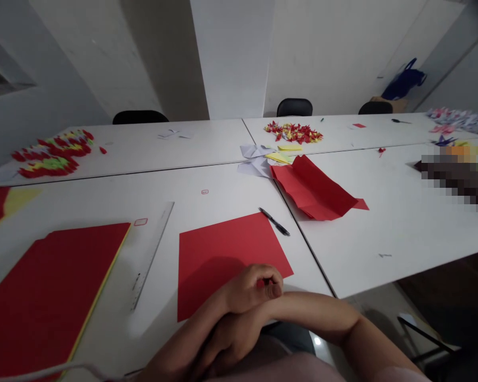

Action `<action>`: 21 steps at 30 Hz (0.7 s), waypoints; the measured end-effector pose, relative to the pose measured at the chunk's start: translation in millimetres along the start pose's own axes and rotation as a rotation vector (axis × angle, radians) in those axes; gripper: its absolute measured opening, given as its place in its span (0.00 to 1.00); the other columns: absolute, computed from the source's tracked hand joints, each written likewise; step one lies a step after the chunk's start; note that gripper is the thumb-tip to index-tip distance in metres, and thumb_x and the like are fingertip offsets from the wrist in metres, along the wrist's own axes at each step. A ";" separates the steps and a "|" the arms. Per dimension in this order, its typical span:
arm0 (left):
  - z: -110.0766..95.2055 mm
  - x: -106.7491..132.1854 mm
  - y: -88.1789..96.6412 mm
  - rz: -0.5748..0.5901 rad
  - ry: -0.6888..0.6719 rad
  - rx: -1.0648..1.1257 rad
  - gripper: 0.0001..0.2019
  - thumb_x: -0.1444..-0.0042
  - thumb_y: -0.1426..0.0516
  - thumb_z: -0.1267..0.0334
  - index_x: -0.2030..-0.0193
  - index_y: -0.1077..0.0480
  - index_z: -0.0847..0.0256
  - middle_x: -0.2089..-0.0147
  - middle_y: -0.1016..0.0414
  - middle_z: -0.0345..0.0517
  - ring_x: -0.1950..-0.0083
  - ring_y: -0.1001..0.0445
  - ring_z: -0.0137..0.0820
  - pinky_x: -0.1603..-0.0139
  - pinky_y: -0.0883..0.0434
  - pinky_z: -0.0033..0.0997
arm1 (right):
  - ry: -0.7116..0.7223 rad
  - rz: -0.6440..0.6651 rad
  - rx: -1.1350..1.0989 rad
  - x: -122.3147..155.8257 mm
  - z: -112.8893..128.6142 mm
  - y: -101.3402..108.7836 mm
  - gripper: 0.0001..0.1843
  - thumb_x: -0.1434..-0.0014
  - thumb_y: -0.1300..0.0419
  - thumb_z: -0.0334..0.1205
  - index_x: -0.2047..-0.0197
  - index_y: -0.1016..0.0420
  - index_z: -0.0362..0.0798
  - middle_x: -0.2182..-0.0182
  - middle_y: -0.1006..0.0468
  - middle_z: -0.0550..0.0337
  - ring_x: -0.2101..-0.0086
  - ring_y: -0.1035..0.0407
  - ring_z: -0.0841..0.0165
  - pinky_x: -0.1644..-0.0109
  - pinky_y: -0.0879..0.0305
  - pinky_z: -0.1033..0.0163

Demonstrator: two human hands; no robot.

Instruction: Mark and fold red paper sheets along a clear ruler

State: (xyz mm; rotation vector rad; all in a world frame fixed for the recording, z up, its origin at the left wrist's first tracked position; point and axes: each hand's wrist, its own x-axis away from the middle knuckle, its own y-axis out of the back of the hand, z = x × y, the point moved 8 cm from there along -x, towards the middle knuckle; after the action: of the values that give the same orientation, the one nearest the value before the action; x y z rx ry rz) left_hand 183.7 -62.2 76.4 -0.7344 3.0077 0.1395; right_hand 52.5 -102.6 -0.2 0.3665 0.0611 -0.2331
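Note:
My left hand (255, 289) rests at the near edge of a red paper square (227, 254) on the white table (402, 223). Its fingers are curled into a loose fist, and a speck of red shows between them. My right forearm crosses in from the right. My right hand (225, 342) lies under my left wrist at the table's edge, fingers loosely stretched and holding nothing that I can see. A black pen (274, 221) lies at the square's far right corner.
A clear ruler (153, 252) lies left of the square, beside a stack of red sheets (48, 297). Creased red paper (314, 191) lies farther back with white and yellow sheets (263, 156). Piles of small folded pieces (53, 154) (293, 132) sit near black chairs (140, 116).

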 end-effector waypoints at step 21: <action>49.4 237.3 188.6 -1.121 0.763 -1.204 0.19 0.40 0.50 0.63 0.45 0.29 0.65 0.42 0.25 0.59 0.37 0.31 0.47 0.34 0.36 0.49 | -0.728 -1.076 0.977 258.9 -44.1 179.2 0.23 0.36 0.52 0.37 0.43 0.26 0.44 0.57 0.24 0.44 0.56 0.30 0.54 0.49 0.30 0.48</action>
State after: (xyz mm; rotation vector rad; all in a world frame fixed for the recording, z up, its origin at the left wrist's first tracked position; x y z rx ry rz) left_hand -112.8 0.6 27.0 -2.8168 2.0393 1.9503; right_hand 345.6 20.3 -5.2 1.1829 -0.6152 -1.4726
